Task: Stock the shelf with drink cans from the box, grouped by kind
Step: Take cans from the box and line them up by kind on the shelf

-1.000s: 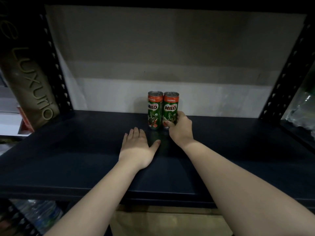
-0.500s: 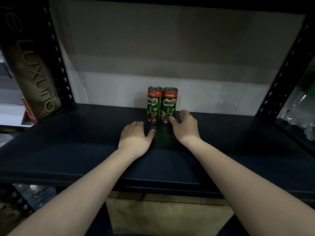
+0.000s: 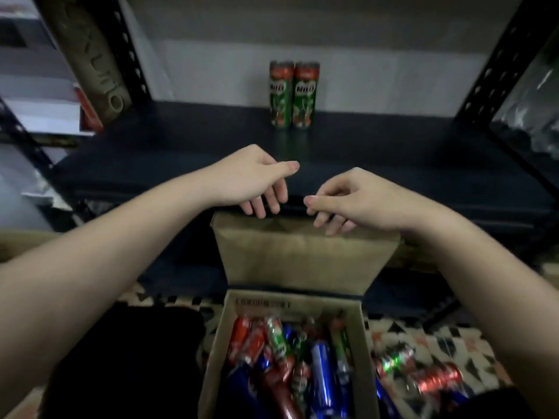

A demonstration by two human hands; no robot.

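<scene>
Two green Milo cans [image 3: 292,95] stand upright side by side at the back of the dark shelf [image 3: 181,152]. Below the shelf's front edge sits an open cardboard box [image 3: 302,258] holding several red, blue and green cans [image 3: 290,358] lying jumbled. My left hand [image 3: 251,179] and my right hand [image 3: 354,201] hover over the shelf's front edge, above the box's raised flap. Both hands hold nothing, and their fingers hang loose and apart.
More cans [image 3: 423,373] lie on the patterned floor right of the box. A tan carton with lettering [image 3: 90,58] leans outside the left perforated upright [image 3: 127,46]. Bagged clear bottles [image 3: 532,110] fill the neighbouring bay on the right. A dark object [image 3: 127,358] lies left of the box.
Both hands have pulled back from the Milo cans to the shelf's front edge, and my right hand let go of the right can. My view has tilted down, showing the box.
</scene>
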